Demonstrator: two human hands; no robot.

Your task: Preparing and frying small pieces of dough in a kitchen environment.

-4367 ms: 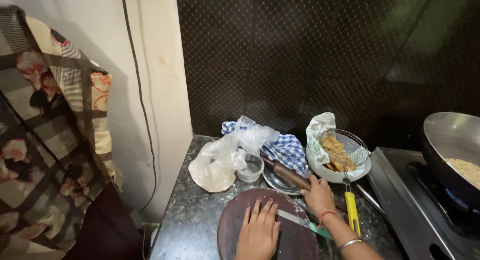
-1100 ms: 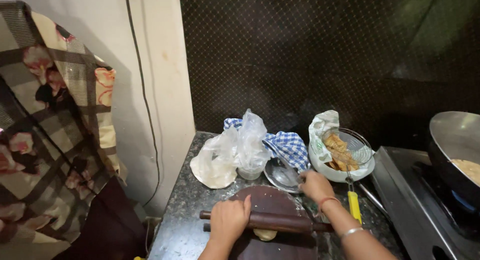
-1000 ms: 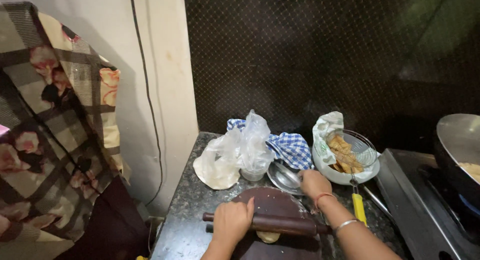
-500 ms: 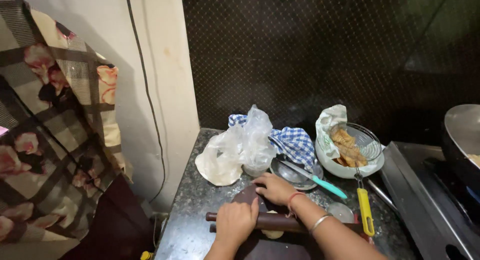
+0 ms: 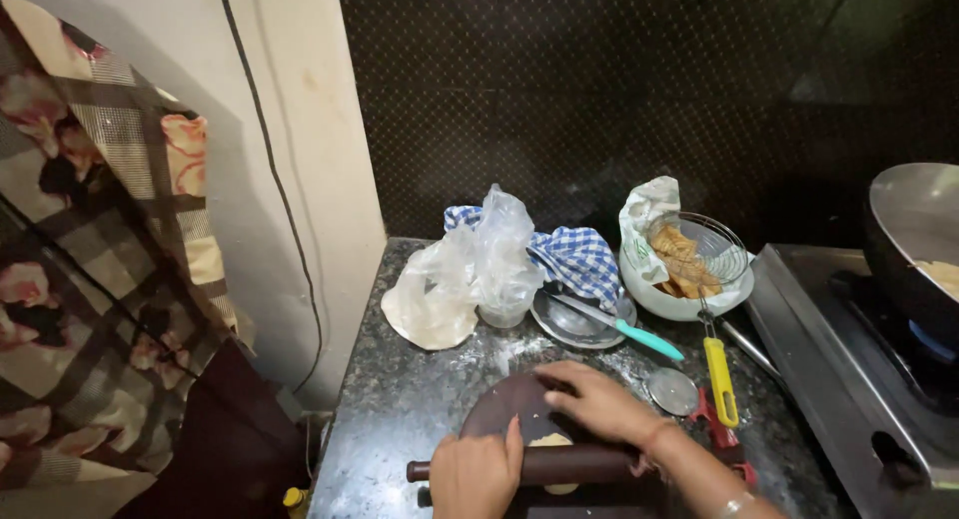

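Under both hands, at the near edge of the dark speckled worktop (image 5: 400, 419), a brown rolling pin (image 5: 569, 465) lies across a round dark board (image 5: 504, 417), with a small pale piece of dough (image 5: 552, 442) pressed beneath it. The left hand (image 5: 478, 474) rests flat on the pin's left part, fingers together and laid over it, not clamped; the right hand (image 5: 597, 404) lies flat over the pin and the board, fingers stretched out. The pin looks stiff and fairly heavy, best held near its 2 ends; the dough is likely soft and a little sticky. Beyond the hands stand a plastic bag (image 5: 470, 274), a blue checked cloth (image 5: 579, 259), a small steel plate (image 5: 584, 321) and a bowl of fried pieces (image 5: 684, 274). Right of the right hand is a stove (image 5: 849, 349) with a pan (image 5: 914, 239). The wall behind is dark.
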